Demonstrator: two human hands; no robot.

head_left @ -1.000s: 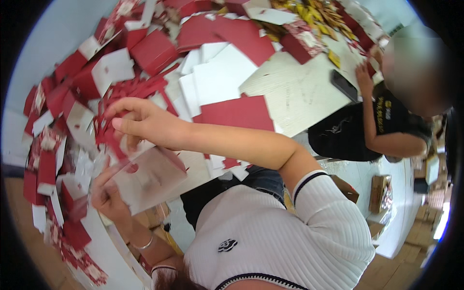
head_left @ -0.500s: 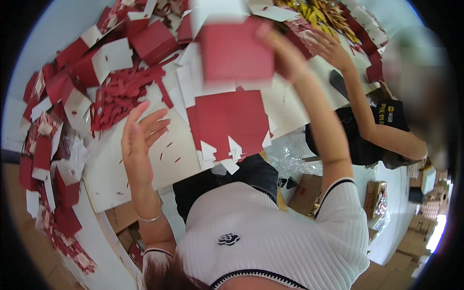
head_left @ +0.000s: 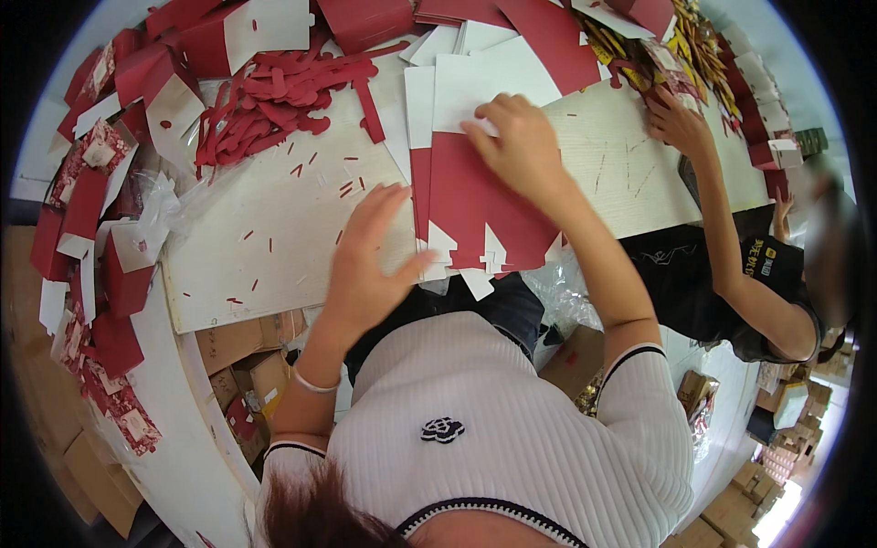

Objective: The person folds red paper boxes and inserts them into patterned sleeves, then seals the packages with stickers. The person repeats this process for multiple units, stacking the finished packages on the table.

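A stack of flat red-and-white box blanks lies in front of me, notched white tabs at its near edge. My right hand rests over the top blank where white meets red, fingers bent and thumb apart, gripping nothing that shows. By the stack's left edge is my left hand, open, its fingers stretched and thumb spread. Whether its fingertips touch the blanks I cannot tell. Left of the stack lies a heap of red strips, with small red scraps strewn on the table.
Folded red boxes line the left and far edges. Clear plastic lies by them. At the right a co-worker's hand reaches toward yellow packets. Cardboard cartons stand under the table.
My right hand, blurred and high with a red-and-white piece before, is now down on the stack. My left hand has moved right to the stack's edge. The view has shifted.
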